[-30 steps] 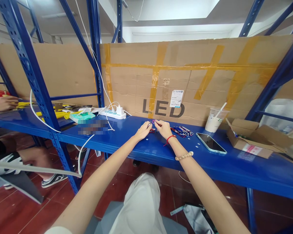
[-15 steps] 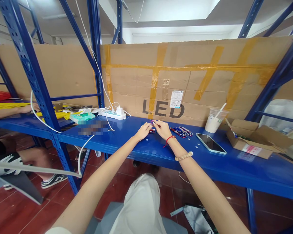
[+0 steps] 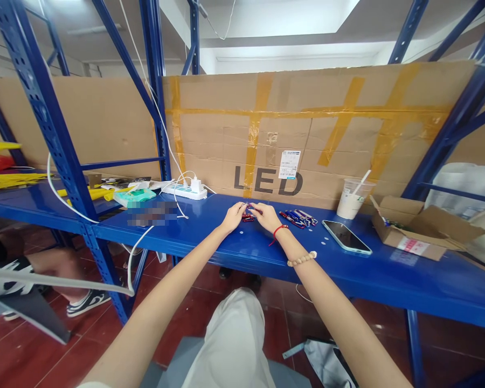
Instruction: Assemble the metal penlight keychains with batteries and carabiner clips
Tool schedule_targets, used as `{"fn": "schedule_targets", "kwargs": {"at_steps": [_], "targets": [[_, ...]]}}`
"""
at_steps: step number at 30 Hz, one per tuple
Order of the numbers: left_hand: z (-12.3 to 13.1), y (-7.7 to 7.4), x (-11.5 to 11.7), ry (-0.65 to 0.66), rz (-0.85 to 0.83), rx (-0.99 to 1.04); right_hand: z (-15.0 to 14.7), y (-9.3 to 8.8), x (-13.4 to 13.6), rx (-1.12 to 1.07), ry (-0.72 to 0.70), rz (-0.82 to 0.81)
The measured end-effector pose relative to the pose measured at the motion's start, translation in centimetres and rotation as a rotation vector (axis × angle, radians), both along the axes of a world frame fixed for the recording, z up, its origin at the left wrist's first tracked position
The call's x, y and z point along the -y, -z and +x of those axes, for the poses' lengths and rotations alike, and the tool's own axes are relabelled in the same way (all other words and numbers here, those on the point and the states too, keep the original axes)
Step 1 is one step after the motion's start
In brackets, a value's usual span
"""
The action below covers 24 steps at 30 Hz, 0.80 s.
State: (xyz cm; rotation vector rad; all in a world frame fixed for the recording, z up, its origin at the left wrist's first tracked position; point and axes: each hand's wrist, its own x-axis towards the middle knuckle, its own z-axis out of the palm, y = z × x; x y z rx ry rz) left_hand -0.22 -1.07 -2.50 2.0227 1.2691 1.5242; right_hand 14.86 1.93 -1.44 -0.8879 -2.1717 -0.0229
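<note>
My left hand [image 3: 233, 216] and my right hand [image 3: 267, 217] meet over the blue shelf top, fingertips pinched close together. Between them is a small purple-blue metallic piece [image 3: 249, 207], apparently a carabiner, partly hidden by the fingers. Under the fingertips lie some red carabiners [image 3: 248, 217] on the shelf. A loose pile of red, blue and silver carabiners [image 3: 298, 218] rests just right of my right hand. A red string bracelet and a beaded one circle my right wrist and forearm.
Rightward stand a phone [image 3: 346, 237], a plastic cup with a straw [image 3: 352, 200] and an open cardboard box [image 3: 412, 229]. A white power strip [image 3: 185, 189] with cables sits left. Cardboard [image 3: 218, 145] walls the back; a blue post [image 3: 60, 129] rises left. Another person's leg [image 3: 56, 275] shows beyond.
My hands stay together, with the fingertips slightly farther apart. At far left, the other person's arm has left the shelf and a yellow item is now raised there. The view has shifted slightly.
</note>
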Motion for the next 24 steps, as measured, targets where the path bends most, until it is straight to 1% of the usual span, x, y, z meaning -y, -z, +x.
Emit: {"fn": "schedule_targets", "kwargs": {"at_steps": [6, 10, 14, 17, 20, 24], "targets": [[0.0, 0.08, -0.07, -0.001, -0.012, 0.003, 0.29, -0.16, 0.0, -0.071, -0.034, -0.047], [-0.01, 0.12, -0.13, -0.016, 0.017, -0.015, 0.33, -0.12, -0.11, -0.089, -0.033, -0.068], [-0.02, 0.24, -0.18, -0.001, 0.022, -0.013, 0.22, 0.08, -0.34, -0.1, -0.037, -0.067], [0.02, 0.28, -0.16, -0.001, -0.02, 0.008, 0.12, 0.15, -0.31, -0.065, -0.07, -0.067], [0.08, 0.24, -0.09, -0.01, -0.051, 0.034, 0.07, 0.13, -0.12, -0.007, -0.115, -0.104], [0.11, 0.19, -0.03, -0.021, -0.076, 0.03, 0.06, 0.05, 0.11, 0.014, -0.141, -0.113]]}}
